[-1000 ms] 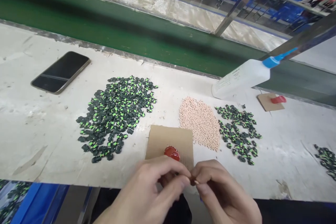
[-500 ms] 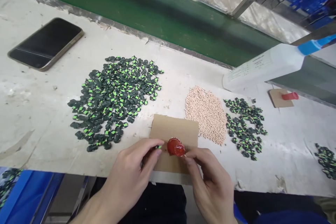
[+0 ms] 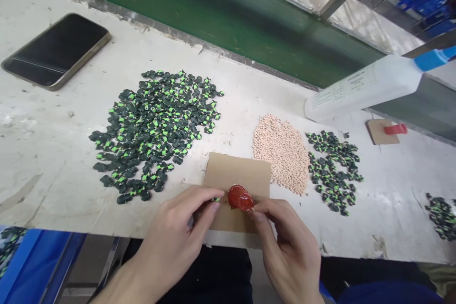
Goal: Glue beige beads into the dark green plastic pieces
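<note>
Head view, left hand (image 3: 181, 221) pinching black-and-green piece (image 3: 215, 199), right hand (image 3: 288, 242) clamped on tiny pale bit (image 3: 253, 209), beside red cap (image 3: 239, 196)

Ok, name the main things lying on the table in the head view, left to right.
Phone, large green-flecked pile, larger cardboard sheet, pinkish pile, smaller green-flecked pile, small cardboard piece, green-flecked pile at the right edge.
</note>
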{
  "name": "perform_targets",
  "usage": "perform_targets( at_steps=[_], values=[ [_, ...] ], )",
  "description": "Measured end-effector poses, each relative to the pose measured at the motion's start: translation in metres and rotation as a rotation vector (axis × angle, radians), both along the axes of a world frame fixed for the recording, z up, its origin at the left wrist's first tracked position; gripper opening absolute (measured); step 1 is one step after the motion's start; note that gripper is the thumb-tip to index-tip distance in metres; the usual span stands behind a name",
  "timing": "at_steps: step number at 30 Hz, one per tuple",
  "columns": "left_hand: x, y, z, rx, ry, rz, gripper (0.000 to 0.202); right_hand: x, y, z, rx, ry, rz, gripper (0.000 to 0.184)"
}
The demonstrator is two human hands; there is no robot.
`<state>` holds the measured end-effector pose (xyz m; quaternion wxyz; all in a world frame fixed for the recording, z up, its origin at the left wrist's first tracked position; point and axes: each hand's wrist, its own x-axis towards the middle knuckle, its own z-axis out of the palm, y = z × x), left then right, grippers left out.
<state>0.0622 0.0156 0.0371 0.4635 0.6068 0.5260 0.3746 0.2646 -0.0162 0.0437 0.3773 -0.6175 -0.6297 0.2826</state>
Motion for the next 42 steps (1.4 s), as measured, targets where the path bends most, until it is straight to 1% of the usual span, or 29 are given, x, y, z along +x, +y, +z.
perform_targets(
  at_steps=[3,5,6,8,9,10,12,15,17,20,23,25,28,30,32,34,37,39,42],
  values=[
    [0.001,-0.002,0.008,-0.045,-0.092,0.042,0.027,0.0,-0.001,0.008,-0.053,0.148,-0.09,0.015],
    [0.005,-0.003,0.015,-0.12,-0.202,0.077,0.027,0.001,-0.001,0.015,-0.163,0.354,-0.089,0.011],
    [0.007,-0.004,0.018,-0.182,-0.268,0.078,0.028,0.002,-0.001,0.018,-0.23,0.475,-0.071,0.01],
    [0.012,-0.004,0.022,-0.341,-0.407,0.044,0.028,0.004,-0.001,0.022,-0.327,0.687,-0.04,0.008],
    [0.014,-0.004,0.024,-0.421,-0.469,0.01,0.027,0.004,-0.002,0.024,-0.357,0.76,-0.031,0.007],
    [0.016,-0.003,0.025,-0.489,-0.522,-0.027,0.025,0.004,-0.003,0.024,-0.377,0.811,-0.03,0.006],
    [0.019,-0.001,0.027,-0.569,-0.612,-0.081,0.022,0.002,-0.005,0.025,-0.389,0.871,-0.028,0.006],
    [0.022,0.0,0.028,-0.631,-0.694,-0.11,0.023,-0.001,-0.01,0.025,-0.362,0.868,-0.021,0.009],
    [0.024,-0.002,0.027,-0.638,-0.738,-0.098,0.022,-0.003,-0.011,0.025,-0.315,0.822,-0.036,0.01],
    [0.026,-0.005,0.024,-0.62,-0.79,-0.069,0.019,-0.003,-0.009,0.029,-0.285,0.72,-0.038,0.011],
    [0.027,-0.004,0.025,-0.637,-0.781,-0.074,0.017,-0.004,-0.006,0.032,-0.265,0.651,-0.018,0.011],
    [0.026,-0.001,0.027,-0.679,-0.765,-0.067,0.017,-0.007,-0.006,0.033,-0.247,0.657,-0.046,0.009],
    [0.023,0.002,0.032,-0.762,-0.747,-0.082,0.013,-0.013,-0.007,0.033,-0.235,0.72,-0.117,0.007],
    [0.021,0.003,0.034,-0.799,-0.737,-0.094,0.011,-0.015,-0.007,0.033,-0.215,0.721,-0.133,0.007],
    [0.02,0.004,0.036,-0.801,-0.726,-0.09,0.011,-0.014,-0.006,0.034,-0.191,0.629,-0.089,0.012],
    [0.02,0.006,0.039,-0.784,-0.689,-0.082,0.011,-0.01,-0.004,0.037,-0.153,0.491,-0.028,0.018],
    [0.021,0.008,0.043,-0.752,-0.617,-0.072,0.009,-0.002,0.0,0.043,-0.15,0.356,0.063,0.02],
    [0.021,0.009,0.045,-0.747,-0.589,-0.067,0.005,0.002,0.004,0.046,-0.187,0.339,0.096,0.021],
    [0.022,0.006,0.045,-0.762,-0.587,-0.082,0.003,0.003,0.005,0.046,-0.217,0.401,0.091,0.023]
  ],
)
